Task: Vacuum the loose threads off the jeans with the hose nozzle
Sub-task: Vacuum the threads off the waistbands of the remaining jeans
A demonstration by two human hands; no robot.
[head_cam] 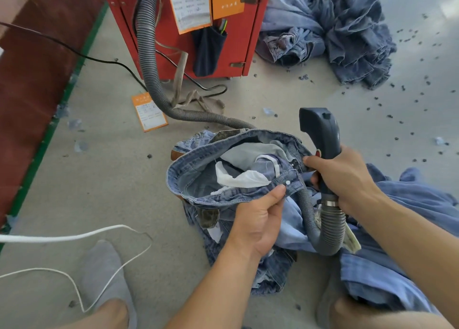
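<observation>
A pair of blue jeans [198, 169] hangs in front of me with its waistband pulled open, white pocket linings showing inside. My left hand [258, 219] pinches the near edge of the waistband by the button. My right hand [347, 177] grips the dark grey hose nozzle [320, 132] by its handle and also holds the far right edge of the waistband. The nozzle mouth points up and away, above the jeans. The ribbed grey hose [149, 62] loops under my right hand, passes behind the jeans and runs to the red machine.
A red vacuum cabinet [238, 43] stands at the back with papers stuck on it. A heap of jeans [335, 30] lies at the back right, more blue cloth [397, 254] at my right. A white cord [74, 236], an orange card [149, 115] and dark scraps lie on the floor.
</observation>
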